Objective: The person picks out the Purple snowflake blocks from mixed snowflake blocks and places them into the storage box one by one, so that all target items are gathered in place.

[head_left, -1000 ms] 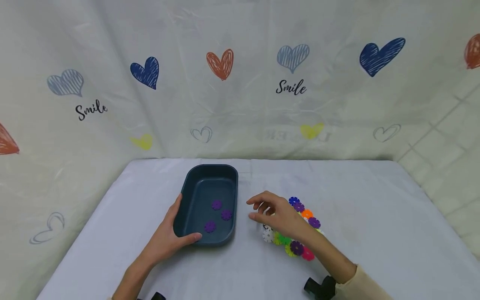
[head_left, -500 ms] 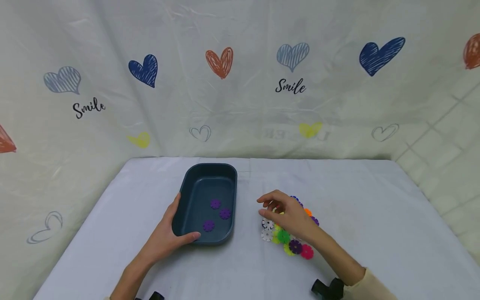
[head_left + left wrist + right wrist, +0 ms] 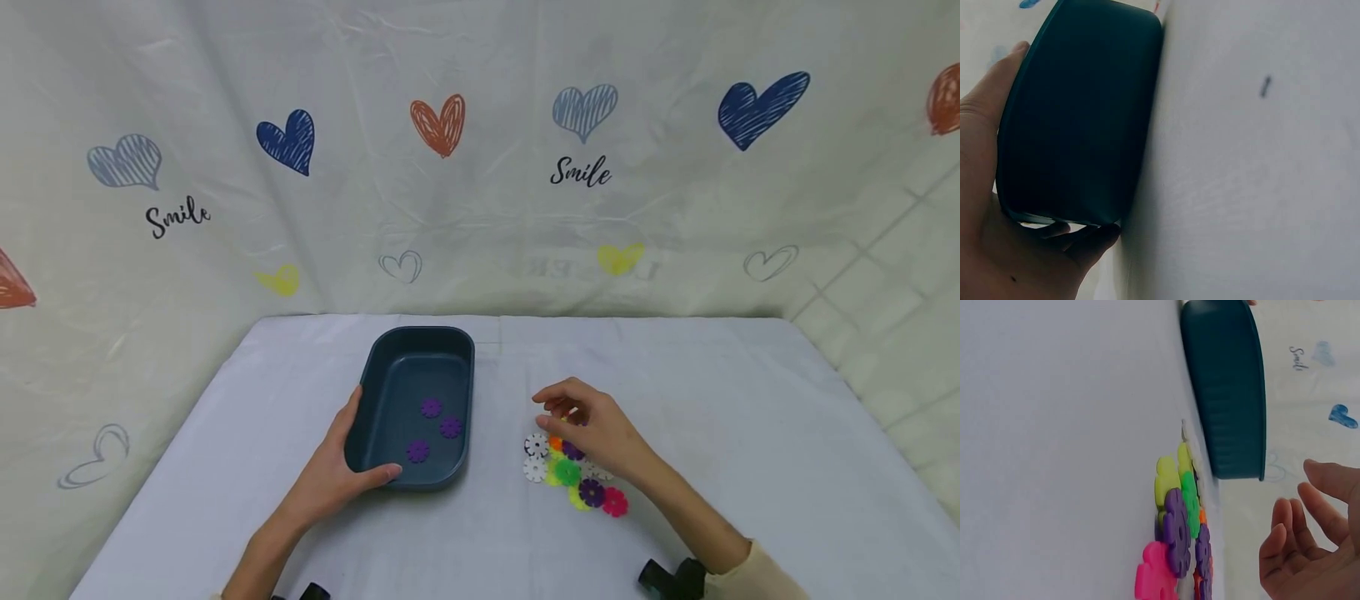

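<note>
My left hand (image 3: 345, 462) grips a dark teal rectangular tray (image 3: 397, 333) at its near left corner, thumb over the near rim and fingers along the left side. In the left wrist view the tray's outer wall (image 3: 1079, 119) fills the space beside the hand. Three purple flower-shaped plastic pieces (image 3: 417, 452) lie on the tray's floor. My right hand (image 3: 600, 425) hovers over a pile of flower-shaped pieces (image 3: 567, 472) in several colours, fingers loosely bent. In the right wrist view this hand (image 3: 1316, 544) holds nothing visible and hides part of the pile in the head view.
A white cloth (image 3: 750, 417) covers the table. The pile's near end has a pink flower piece (image 3: 615, 502); white ones (image 3: 535, 469) lie at its left, facing the tray. Behind the table hangs a pale curtain (image 3: 495, 208) printed with hearts.
My right hand has moved rightward, away from the tray and over the far part of the pile, uncovering pieces at the left. My left hand stays on the tray.
</note>
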`<control>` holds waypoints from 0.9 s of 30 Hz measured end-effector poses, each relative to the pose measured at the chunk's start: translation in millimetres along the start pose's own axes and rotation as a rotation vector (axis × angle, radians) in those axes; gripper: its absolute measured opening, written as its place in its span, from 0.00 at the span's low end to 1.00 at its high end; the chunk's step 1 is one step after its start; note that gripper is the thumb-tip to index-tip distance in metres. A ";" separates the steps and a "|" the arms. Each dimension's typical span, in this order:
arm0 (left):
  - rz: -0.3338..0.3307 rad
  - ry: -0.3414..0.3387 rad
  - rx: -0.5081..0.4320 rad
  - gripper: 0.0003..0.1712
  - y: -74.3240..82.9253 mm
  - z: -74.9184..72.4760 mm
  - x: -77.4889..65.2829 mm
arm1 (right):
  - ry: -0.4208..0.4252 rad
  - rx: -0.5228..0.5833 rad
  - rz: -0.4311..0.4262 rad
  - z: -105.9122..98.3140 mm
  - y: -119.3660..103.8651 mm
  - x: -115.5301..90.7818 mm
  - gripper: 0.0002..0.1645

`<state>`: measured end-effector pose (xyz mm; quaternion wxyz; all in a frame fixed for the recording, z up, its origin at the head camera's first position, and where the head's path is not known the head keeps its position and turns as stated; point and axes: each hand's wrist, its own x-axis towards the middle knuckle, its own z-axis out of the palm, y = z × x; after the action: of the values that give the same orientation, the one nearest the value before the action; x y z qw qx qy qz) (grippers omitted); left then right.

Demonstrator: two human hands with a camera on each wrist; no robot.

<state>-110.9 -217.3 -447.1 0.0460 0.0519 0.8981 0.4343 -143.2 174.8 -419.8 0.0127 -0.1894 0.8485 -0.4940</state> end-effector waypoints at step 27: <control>-0.012 -0.007 0.008 0.73 0.8 0.3 -1.3 | 0.031 -0.084 0.069 -25.2 21.4 -12.4 0.20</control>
<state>-109.5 -216.8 -446.6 0.0515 0.0485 0.8999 0.4303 -143.6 209.3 -427.0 0.0087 -0.1529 0.8747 -0.4599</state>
